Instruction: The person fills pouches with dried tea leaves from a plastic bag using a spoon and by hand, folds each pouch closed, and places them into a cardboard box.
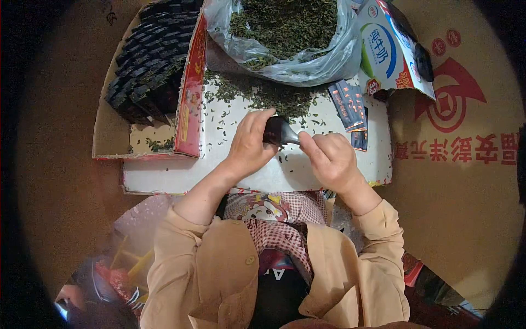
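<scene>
My left hand (252, 140) is closed around a small black packet (272, 129) above the white board. In my right hand (332, 160) is the handle of a metal spoon (290, 134). Its wide end meets the packet's opening; how deep it reaches inside is hidden. Just beyond both hands lies a scattered heap of dried tea leaves (282, 100). A clear plastic bag (307, 74) full of the same dark green leaves stands behind the heap. To the right, several flat dark packets with orange print (346, 107) lie overlapped on the board.
An open carton with a red side (189, 118) at the left holds rows of filled black packets (150, 60). The white board (159, 178) carries loose leaves. A cut milk carton (383, 49) stands at back right, with brown cardboard (460, 192) beyond.
</scene>
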Motion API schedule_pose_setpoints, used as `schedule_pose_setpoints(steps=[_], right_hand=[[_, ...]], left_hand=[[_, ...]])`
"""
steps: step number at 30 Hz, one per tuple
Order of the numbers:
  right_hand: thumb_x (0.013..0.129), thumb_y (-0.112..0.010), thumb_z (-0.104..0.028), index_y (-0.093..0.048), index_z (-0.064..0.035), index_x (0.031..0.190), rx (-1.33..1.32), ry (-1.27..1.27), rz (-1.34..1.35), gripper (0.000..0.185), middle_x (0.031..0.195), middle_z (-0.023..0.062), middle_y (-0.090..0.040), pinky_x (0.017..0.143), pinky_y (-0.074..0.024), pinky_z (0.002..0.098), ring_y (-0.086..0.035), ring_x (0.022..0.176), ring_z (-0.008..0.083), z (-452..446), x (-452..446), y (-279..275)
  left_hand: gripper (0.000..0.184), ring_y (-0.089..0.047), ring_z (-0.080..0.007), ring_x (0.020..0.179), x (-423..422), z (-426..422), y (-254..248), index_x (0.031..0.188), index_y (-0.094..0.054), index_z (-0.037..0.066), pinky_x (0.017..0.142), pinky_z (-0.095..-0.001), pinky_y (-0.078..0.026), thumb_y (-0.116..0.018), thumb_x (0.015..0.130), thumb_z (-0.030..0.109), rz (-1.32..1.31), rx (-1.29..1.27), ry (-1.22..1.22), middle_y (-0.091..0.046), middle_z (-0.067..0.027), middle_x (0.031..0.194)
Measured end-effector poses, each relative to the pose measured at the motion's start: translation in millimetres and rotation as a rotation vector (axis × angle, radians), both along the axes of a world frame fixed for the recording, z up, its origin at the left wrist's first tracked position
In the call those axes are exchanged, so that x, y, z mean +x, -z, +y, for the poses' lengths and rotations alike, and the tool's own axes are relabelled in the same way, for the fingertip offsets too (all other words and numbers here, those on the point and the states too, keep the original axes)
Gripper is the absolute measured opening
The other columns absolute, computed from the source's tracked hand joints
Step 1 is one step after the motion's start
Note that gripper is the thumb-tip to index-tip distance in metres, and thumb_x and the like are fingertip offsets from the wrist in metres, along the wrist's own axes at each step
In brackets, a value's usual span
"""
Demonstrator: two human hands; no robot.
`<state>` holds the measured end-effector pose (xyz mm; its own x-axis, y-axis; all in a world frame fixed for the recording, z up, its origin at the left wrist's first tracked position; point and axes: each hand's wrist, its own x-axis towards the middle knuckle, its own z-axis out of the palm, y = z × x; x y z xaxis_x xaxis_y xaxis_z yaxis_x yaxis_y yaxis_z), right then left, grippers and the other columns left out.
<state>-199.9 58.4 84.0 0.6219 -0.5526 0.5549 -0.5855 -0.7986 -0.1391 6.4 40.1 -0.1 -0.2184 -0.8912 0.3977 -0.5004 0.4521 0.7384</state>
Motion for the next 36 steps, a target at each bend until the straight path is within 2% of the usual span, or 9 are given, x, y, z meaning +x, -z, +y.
schedule_pose_setpoints(steps=[5,8,13,14,16,25,29,31,36], right_hand=[[0.069,-0.064,-0.004,-0.062,0.0024,0.102,-0.028,0.011,-0.03,0.034,0.065,0.0064,-0.052,0.048,-0.0421,0.0348,-0.052,0.053,0.0213,-4.4,9.4,10.3],[0.073,-0.063,-0.005,-0.063,0.0007,0.101,0.177,0.096,-0.124,0.029,0.063,0.0104,-0.056,0.05,-0.0454,0.0353,-0.058,0.055,0.0235,-4.6,14.1,9.2],[0.087,-0.057,-0.002,-0.064,0.0022,0.097,0.697,0.263,-0.401,0.013,0.067,0.0058,-0.061,0.051,-0.0442,0.0245,-0.058,0.058,0.0108,-13.9,16.4,4.4],[0.087,-0.057,-0.002,-0.064,0.0022,0.097,0.697,0.264,-0.4,0.013,0.067,0.0058,-0.061,0.051,-0.0442,0.0245,-0.058,0.058,0.0108,-15.6,16.2,3.6],[0.089,-0.056,-0.006,-0.064,0.0017,0.099,1.029,0.3,-0.532,0.015,0.066,0.0032,-0.061,0.047,-0.042,0.0223,-0.054,0.054,0.007,-18.0,15.4,0.8],[0.088,-0.051,-0.007,-0.063,0.0038,0.095,1.59,0.339,-0.868,0.017,0.061,0.0079,-0.061,0.038,-0.0384,0.0207,-0.049,0.041,0.0095,-32.7,13.2,-19.4],[0.089,-0.051,-0.008,-0.062,0.0028,0.095,1.499,0.349,-0.79,0.016,0.063,0.0078,-0.061,0.039,-0.0393,0.0198,-0.05,0.043,0.0088,-24.6,17.9,-24.9],[0.091,-0.051,-0.007,-0.061,0.002,0.097,1.159,0.258,-0.593,0.015,0.065,0.0071,-0.062,0.041,-0.041,0.0195,-0.053,0.046,0.0075,-14.5,19.8,-30.2],[0.092,-0.053,-0.008,-0.061,0.0019,0.097,1.159,0.178,-0.607,0.013,0.069,0.0064,-0.063,0.046,-0.0453,0.0205,-0.057,0.053,0.0074,-9.9,14.9,-38.1]], left_hand=[[0.06,-0.054,-0.0368,0.1,-5.0,-1.5,11.2,0.113,-0.049,0.003,0.088,-0.0414,-0.045,-0.076,0.06,0.003,0.032,-0.049,-0.022,-0.054,-0.0177,0.107],[0.064,-0.052,-0.0375,0.102,-7.1,-1.8,10.0,0.117,-0.047,0.004,0.089,-0.0431,-0.044,-0.074,0.06,0.0,0.04,-0.035,-0.022,-0.052,-0.0178,0.109],[0.065,-0.052,-0.0368,0.105,-10.4,-4.2,13.0,0.118,-0.047,0.004,0.091,-0.0419,-0.045,-0.076,0.059,0.002,0.074,-0.046,-0.001,-0.052,-0.0177,0.111],[0.066,-0.052,-0.0365,0.106,-10.7,-4.3,13.9,0.118,-0.047,0.004,0.091,-0.0415,-0.045,-0.076,0.059,0.002,0.081,-0.035,0.003,-0.052,-0.0177,0.112],[0.067,-0.052,-0.0363,0.106,-10.0,-3.7,10.6,0.118,-0.047,0.004,0.091,-0.0413,-0.045,-0.077,0.059,0.002,0.09,-0.021,0.008,-0.052,-0.0174,0.112],[0.057,-0.056,-0.0344,0.097,-7.8,-5.0,2.5,0.107,-0.053,0.004,0.084,-0.0394,-0.047,-0.078,0.056,-0.001,0.111,-0.004,0.004,-0.056,-0.0144,0.102],[0.052,-0.055,-0.0344,0.091,-7.9,-5.5,3.1,0.103,-0.053,0.004,0.078,-0.0398,-0.047,-0.075,0.057,-0.004,0.155,-0.006,-0.025,-0.055,-0.014,0.095],[0.051,-0.055,-0.0343,0.09,-5.4,-5.6,5.7,0.102,-0.052,0.004,0.078,-0.0398,-0.047,-0.075,0.057,-0.004,0.143,0.022,-0.051,-0.055,-0.0141,0.095],[0.052,-0.055,-0.0339,0.088,-3.0,-4.8,9.7,0.103,-0.049,0.004,0.076,-0.0396,-0.047,-0.074,0.059,-0.004,0.166,0.115,-0.117,-0.054,-0.0149,0.094]])
